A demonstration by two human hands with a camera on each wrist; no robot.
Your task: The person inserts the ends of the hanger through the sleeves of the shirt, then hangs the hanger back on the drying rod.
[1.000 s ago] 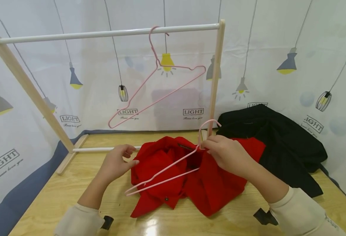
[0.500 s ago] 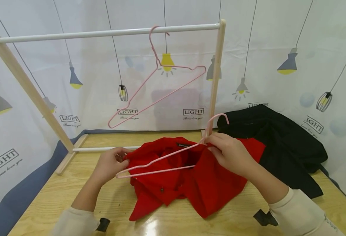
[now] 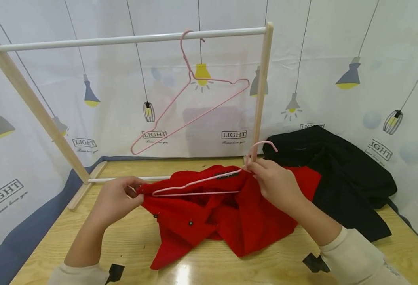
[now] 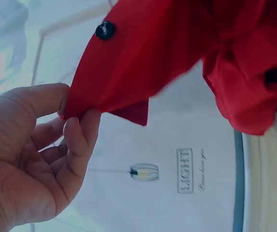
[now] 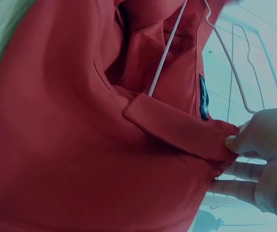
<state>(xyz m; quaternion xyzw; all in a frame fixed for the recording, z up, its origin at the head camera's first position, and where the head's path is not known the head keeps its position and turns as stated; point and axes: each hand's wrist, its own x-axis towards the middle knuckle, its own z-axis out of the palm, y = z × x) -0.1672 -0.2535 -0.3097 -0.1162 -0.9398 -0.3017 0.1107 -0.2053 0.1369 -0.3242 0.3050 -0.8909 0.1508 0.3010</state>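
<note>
A red shirt (image 3: 191, 213) lies bunched on the table, its neck opening lifted towards the rack. My left hand (image 3: 114, 200) pinches its edge between thumb and fingers; a dark button (image 4: 105, 30) shows close by in the left wrist view. With my right hand (image 3: 274, 182) I pinch the red collar edge together with the neck of a pink hanger (image 3: 194, 194). One hanger arm reaches left across the neck opening, below the dark label (image 5: 204, 96). Its other arm is hidden by the shirt and hand. The hanger's hook points up and right.
Behind stands a rack with a white top bar (image 3: 98, 42) and wooden posts. A second pink hanger (image 3: 191, 119) hangs from it. Black clothing (image 3: 337, 170) lies heaped on the right of the wooden table (image 3: 130, 245), beside the patterned backdrop.
My left hand has taken hold of the shirt's edge and drawn it left, stretching the opening. The hanger's left end has risen and now lies within the opening.
</note>
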